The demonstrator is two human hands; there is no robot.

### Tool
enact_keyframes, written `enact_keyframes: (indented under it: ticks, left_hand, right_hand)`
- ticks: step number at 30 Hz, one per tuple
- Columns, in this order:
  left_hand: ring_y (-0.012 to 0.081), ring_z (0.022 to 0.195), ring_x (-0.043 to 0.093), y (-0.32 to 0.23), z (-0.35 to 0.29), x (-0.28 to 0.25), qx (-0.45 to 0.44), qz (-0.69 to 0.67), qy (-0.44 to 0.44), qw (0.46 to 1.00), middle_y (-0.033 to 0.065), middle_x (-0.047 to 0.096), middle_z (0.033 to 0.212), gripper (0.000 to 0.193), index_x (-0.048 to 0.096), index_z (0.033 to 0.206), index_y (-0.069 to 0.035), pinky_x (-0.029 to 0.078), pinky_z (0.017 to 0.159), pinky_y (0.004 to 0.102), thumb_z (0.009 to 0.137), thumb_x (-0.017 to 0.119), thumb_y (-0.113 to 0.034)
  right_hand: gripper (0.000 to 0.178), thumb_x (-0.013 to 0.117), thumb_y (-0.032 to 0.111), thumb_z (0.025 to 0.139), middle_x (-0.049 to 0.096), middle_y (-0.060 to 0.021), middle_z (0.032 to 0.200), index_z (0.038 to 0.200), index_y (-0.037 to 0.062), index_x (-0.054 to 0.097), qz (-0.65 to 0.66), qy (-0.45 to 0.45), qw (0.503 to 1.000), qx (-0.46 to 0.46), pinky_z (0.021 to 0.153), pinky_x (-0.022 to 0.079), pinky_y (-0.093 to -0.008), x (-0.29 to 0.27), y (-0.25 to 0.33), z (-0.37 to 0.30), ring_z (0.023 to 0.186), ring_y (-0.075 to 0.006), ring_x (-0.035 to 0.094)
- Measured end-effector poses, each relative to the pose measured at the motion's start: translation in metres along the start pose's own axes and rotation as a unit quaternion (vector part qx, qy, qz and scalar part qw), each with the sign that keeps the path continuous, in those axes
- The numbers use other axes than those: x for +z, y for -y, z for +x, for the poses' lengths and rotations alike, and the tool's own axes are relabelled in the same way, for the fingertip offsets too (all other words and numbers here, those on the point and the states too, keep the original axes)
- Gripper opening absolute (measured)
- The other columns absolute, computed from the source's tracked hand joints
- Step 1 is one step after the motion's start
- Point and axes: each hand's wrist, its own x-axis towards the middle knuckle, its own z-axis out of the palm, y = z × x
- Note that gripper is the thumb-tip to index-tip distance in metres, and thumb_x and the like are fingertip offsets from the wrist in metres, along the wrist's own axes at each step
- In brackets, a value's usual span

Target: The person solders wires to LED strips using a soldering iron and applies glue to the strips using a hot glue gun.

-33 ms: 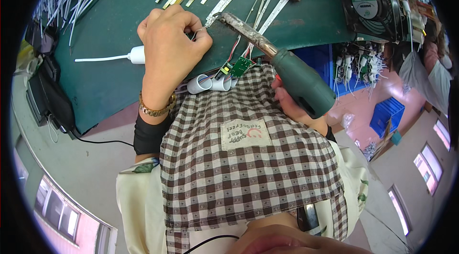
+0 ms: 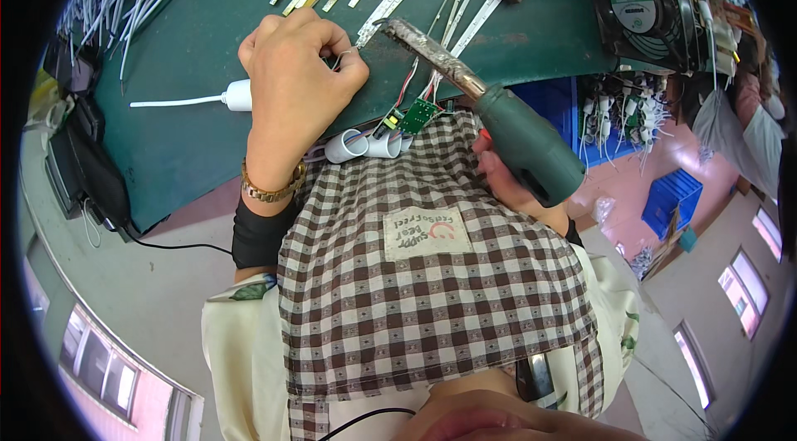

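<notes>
Small change only: the soldering iron (image 2: pixel 521 138) has edged toward two o'clock, its tip now a touch farther from the left hand (image 2: pixel 303 67). The pinched work has not visibly moved. Reading: a slight lift or adjustment at the joint, with nothing to show it finished.

Left fingers: curled, thumb and forefinger nearly together, apparently pinching a thin wire (image 2: pixel 345 53) at the near end of a strip (image 2: pixel 371 31), two o'clock of the hand. The other fingers are tucked under, contact hidden. A white plug (image 2: pixel 238 96) shows at eight o'clock of this hand; whether it is gripped, cannot tell.

Right hand (image 2: pixel 505 179): seemingly closed around the iron's handle, which hides most of the grip. Tip overlaps the strip in view; touching or above, cannot tell.

Circuit board (image 2: pixel 420 115) at four o'clock of the left hand, by the edge of the green bench (image 2: pixel 191 150).
</notes>
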Motion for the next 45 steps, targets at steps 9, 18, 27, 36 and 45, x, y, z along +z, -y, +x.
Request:
enact_keyframes:
  ticks: [9, 18, 27, 36, 45]
  left_hand:
    - [0.0229, 0.070, 0.054, -0.006, 0.009, 0.001, 0.051, 0.017, -0.023, 0.998, 0.0032, 0.058, 0.068, 0.006, 0.062, 0.065, -0.008, 0.042, 0.066, 0.0355, 0.065, 0.068, -0.009]
    - [0.0233, 0.068, 0.053, -0.010, 0.009, 0.000, 0.069, 0.048, -0.031, 0.996, 0.0039, 0.053, 0.065, 0.008, 0.059, 0.064, -0.006, 0.043, 0.066, 0.0362, 0.066, 0.066, -0.006]
    - [0.0235, 0.074, 0.051, -0.005, 0.003, 0.003, 0.023, 0.024, -0.008, 0.999, 0.0019, 0.051, 0.067, 0.010, 0.057, 0.062, -0.009, 0.037, 0.078, 0.0369, 0.066, 0.066, -0.006]
    - [0.0240, 0.067, 0.052, -0.001, 0.003, -0.003, 0.043, 0.059, -0.026, 0.997, 0.0056, 0.053, 0.065, 0.008, 0.058, 0.065, -0.005, 0.042, 0.065, 0.0363, 0.067, 0.066, -0.003]
    - [0.0227, 0.068, 0.053, 0.004, 0.004, 0.001, 0.049, 0.044, -0.025, 0.998, 0.0035, 0.056, 0.066, 0.008, 0.060, 0.065, -0.007, 0.042, 0.065, 0.0351, 0.066, 0.067, -0.009]
  right_hand:
    - [0.036, 0.057, -0.002, 0.088, 0.063, -0.0129, 0.097, 0.123, -0.0036, 0.053, 0.069, -0.217, 0.974, -0.003, 0.069, 0.051, -0.0266, -0.033, 0.011, 0.006, 0.075, -0.0143, 0.060]
    - [0.031, 0.058, 0.003, 0.086, 0.066, -0.0206, 0.089, 0.115, -0.0055, 0.054, -0.086, -0.490, 0.833, -0.241, 0.064, 0.053, -0.0295, -0.134, 0.051, 0.030, 0.065, -0.0189, 0.061]
    - [0.022, 0.066, 0.003, 0.083, 0.063, -0.0052, 0.075, 0.102, -0.0050, 0.059, -0.066, -0.514, 0.851, -0.083, 0.051, 0.046, -0.0240, -0.191, -0.006, 0.060, 0.057, -0.0107, 0.058]
    - [0.028, 0.061, 0.001, 0.086, 0.061, -0.0125, 0.083, 0.113, -0.0036, 0.054, 0.055, -0.491, 0.860, -0.128, 0.063, 0.050, -0.0279, -0.161, 0.003, 0.054, 0.065, -0.0164, 0.059]
    - [0.033, 0.057, 0.004, 0.087, 0.058, -0.0158, 0.086, 0.118, -0.0020, 0.051, 0.203, -0.368, 0.897, -0.134, 0.066, 0.050, -0.0322, -0.067, 0.021, 0.022, 0.069, -0.0195, 0.057]
